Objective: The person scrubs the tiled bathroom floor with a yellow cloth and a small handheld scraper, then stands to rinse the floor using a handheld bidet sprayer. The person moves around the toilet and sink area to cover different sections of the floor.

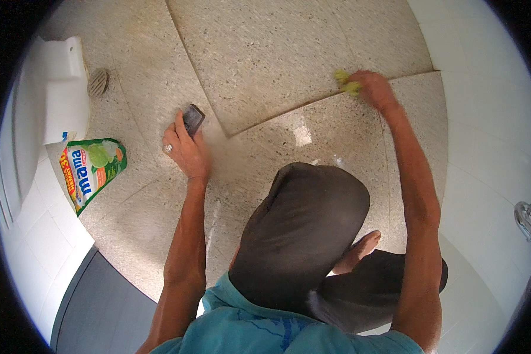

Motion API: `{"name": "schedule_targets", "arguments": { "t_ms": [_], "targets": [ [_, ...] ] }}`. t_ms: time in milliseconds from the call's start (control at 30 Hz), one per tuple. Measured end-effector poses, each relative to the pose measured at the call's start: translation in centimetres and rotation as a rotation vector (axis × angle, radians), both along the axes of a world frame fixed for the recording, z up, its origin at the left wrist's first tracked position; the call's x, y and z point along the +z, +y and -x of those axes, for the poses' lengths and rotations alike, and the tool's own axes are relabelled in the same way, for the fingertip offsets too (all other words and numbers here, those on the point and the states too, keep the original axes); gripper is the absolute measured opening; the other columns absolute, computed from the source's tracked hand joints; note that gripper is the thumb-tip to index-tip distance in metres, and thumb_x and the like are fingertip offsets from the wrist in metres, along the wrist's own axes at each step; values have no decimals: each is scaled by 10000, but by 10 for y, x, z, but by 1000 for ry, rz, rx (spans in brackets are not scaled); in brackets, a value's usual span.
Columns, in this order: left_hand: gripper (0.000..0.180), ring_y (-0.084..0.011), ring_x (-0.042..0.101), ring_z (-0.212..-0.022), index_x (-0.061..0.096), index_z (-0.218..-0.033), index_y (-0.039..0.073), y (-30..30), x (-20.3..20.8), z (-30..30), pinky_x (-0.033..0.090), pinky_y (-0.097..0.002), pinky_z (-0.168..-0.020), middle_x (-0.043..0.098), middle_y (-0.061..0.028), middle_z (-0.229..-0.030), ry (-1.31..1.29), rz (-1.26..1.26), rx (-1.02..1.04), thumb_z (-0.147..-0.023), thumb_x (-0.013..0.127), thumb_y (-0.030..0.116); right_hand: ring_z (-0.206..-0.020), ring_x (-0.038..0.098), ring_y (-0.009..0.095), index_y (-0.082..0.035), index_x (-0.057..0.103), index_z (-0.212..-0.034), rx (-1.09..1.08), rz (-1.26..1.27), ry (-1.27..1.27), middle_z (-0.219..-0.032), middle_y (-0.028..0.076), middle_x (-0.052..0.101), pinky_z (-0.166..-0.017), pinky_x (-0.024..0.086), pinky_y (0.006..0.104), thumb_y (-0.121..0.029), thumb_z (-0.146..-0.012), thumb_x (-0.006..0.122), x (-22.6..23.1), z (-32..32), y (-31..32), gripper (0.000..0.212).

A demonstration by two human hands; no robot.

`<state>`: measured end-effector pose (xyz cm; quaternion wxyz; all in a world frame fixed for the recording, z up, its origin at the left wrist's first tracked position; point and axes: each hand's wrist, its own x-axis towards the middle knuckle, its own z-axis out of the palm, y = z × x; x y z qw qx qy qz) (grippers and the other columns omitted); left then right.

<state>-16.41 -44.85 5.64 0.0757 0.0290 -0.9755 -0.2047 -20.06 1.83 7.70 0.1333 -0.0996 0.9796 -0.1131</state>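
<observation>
My left hand [186,154], with a ring on one finger, is closed round a dark, rounded block [193,120] over the speckled stone floor [265,53]. What kind of block it is, I cannot make out. Farther off to the right, my right hand [374,91] grips a yellow-green sponge [349,84] against the floor, beside a raised tile edge. The hand and sponge are slightly blurred. Part of the sponge is hidden under the fingers.
A green and white detergent pouch [97,171] lies at the left, near a white ceramic fixture [65,88]. Close by is a round floor drain [98,82]. A dark grey panel [103,307] is at lower left; a chrome fitting [530,224] is on the right wall.
</observation>
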Motion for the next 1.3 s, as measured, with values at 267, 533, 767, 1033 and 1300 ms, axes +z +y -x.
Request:
{"name": "schedule_targets", "arguments": {
  "t_ms": [267, 533, 767, 1033, 1300],
  "targets": [
    [595, -345, 430, -1164, 442, -1411, 68, 1, 2, 0, 341, -477, -981, 474, -178, -1250, -2, 37, -19, -860, 667, 98, -1042, 644, 298, -147, 701, -1094, -15, -88, 151, -1130, 81, 686, -897, 514, 416, -83, -822, 599, -11, -26, -30, 297],
    [553, -343, 428, -1148, 425, -1426, 55, 2, 2, -1, 314, -484, -985, 468, -183, -1245, 19, -22, -30, -913, 613, 138, -1030, 649, 289, -117, 698, -1035, -187, -125, 179, -1097, 105, 691, -875, 522, 403, -60, -826, 562, -5, -14, 26, 255],
    [526, -342, 441, -1123, 442, -1410, 36, 7, 6, 1, 358, -466, -948, 477, -187, -1215, 30, -14, -36, -924, 611, 147, -1023, 640, 321, -101, 660, -1110, -813, -390, 317, -1106, 160, 662, -826, 525, 447, -175, -885, 567, -12, -49, 50, 254],
    [530, -352, 445, -1116, 438, -1411, 36, 4, 11, -1, 394, -467, -937, 471, -199, -1206, 74, 29, -53, -929, 613, 166, -1066, 619, 332, -132, 626, -1148, -417, 28, 289, -1127, 144, 651, -882, 509, 433, -210, -853, 613, -20, -108, -60, 305],
    [549, -345, 433, -1125, 418, -1429, 61, 11, 8, 0, 419, -461, -909, 454, -200, -1221, 43, 46, -46, -929, 623, 154, -906, 664, 348, -131, 594, -1173, -757, -95, 418, -1082, 137, 667, -750, 527, 476, -264, -884, 589, -29, -87, -10, 318]
  ]
}}
